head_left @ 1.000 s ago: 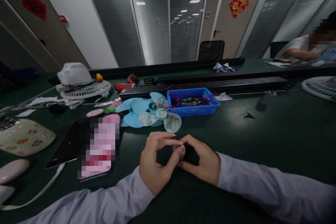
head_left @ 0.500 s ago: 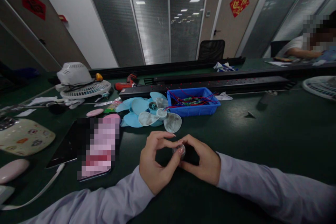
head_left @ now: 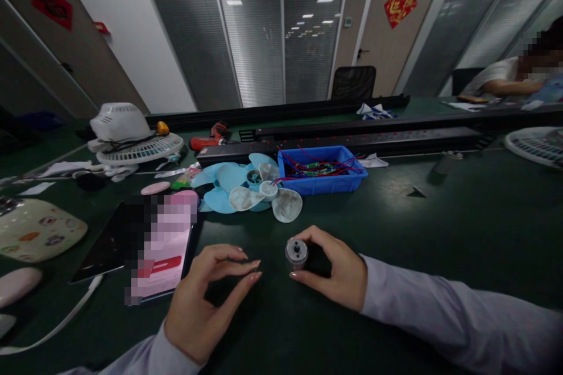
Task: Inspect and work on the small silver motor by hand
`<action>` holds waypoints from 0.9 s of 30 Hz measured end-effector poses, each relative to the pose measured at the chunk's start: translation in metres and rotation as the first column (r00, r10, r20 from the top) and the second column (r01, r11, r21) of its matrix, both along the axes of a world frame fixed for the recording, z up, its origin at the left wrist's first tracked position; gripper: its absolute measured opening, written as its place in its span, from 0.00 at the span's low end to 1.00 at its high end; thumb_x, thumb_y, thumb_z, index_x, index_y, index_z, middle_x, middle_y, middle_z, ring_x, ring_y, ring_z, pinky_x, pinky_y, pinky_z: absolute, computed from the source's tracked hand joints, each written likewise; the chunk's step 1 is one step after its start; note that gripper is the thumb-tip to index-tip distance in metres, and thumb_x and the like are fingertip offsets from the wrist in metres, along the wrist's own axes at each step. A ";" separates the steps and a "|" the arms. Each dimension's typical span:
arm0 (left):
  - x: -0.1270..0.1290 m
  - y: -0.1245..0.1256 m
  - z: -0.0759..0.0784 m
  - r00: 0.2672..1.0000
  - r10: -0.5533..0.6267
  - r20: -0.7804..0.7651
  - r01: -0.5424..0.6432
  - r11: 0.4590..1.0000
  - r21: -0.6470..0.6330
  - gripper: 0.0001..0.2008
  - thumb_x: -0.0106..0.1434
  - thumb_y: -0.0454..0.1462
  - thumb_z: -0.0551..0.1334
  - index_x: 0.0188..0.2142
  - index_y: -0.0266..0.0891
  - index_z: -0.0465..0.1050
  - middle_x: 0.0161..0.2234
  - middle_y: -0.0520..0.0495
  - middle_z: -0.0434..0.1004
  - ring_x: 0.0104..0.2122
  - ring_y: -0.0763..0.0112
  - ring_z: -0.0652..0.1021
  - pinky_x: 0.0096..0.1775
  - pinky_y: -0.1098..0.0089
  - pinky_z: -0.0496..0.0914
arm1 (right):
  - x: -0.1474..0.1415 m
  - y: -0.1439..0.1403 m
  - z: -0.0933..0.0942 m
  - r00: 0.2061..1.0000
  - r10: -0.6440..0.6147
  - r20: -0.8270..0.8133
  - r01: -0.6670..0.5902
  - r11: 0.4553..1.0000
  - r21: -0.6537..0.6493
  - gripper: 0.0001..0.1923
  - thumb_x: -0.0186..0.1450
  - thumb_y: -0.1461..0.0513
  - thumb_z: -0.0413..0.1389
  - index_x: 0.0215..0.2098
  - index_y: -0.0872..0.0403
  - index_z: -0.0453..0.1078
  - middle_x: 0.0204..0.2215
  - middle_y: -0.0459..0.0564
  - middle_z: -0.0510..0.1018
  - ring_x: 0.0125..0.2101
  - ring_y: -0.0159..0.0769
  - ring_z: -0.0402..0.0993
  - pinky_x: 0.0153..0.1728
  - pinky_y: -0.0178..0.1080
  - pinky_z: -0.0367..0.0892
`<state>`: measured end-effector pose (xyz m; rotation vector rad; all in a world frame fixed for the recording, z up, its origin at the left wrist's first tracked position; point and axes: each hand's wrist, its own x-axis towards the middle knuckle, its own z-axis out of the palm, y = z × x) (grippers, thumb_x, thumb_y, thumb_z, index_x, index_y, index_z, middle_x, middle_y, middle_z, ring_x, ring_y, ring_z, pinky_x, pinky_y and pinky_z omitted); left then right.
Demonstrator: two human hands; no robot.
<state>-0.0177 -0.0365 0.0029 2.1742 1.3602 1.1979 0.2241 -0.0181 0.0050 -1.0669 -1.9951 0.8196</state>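
Right hand has its grip clenched round a small motor, low over the worktop, shaft end facing camera. Left hand is just beside it, not touching, fingers pinched, nothing visible between them. Fan blades and blue bin sit behind, phone to the left.

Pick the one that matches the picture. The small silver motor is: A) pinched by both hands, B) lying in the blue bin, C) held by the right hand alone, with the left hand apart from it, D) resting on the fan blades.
C: the right hand grips the small silver motor between thumb and fingers, while the left hand hovers beside it, its fingertips clear of the motor.
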 end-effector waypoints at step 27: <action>0.063 0.022 0.003 0.973 -0.123 0.198 0.066 0.960 0.271 0.12 0.56 0.29 0.67 0.36 0.43 0.67 0.33 0.51 0.80 0.40 0.63 0.75 0.42 0.61 0.70 | 0.000 0.004 0.000 1.000 0.004 -0.030 -0.005 1.000 -0.019 0.14 0.54 0.63 0.64 0.35 0.54 0.66 0.31 0.46 0.74 0.34 0.38 0.71 0.37 0.41 0.65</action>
